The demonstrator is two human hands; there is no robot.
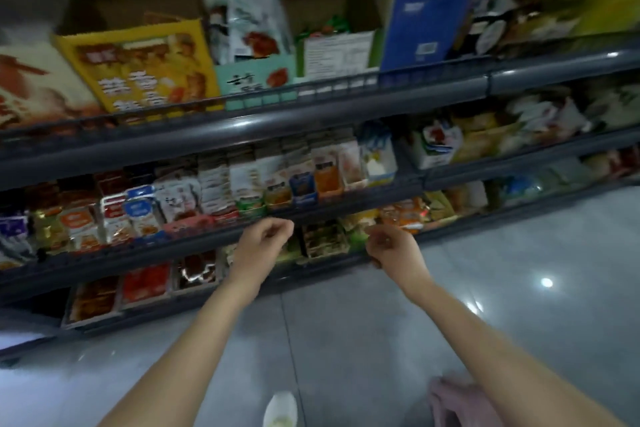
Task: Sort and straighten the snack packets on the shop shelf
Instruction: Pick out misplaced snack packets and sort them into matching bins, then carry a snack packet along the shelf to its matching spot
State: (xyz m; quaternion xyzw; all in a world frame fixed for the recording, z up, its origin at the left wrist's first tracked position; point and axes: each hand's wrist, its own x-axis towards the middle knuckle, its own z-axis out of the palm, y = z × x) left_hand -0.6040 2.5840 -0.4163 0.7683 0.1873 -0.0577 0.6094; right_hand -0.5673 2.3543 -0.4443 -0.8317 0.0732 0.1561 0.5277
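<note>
Colourful snack packets (pixel 242 180) stand, seemingly upright, along the grey shelf (pixel 194 238).

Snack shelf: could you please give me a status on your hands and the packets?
Left hand curled, empty, at shelf rail. Right hand curled, blurred, grip unclear. Snack packets upright in rows. Nothing blocking.

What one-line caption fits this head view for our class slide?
Left hand and right hand, fingers curled, reach toward packets on a shop shelf.
</note>
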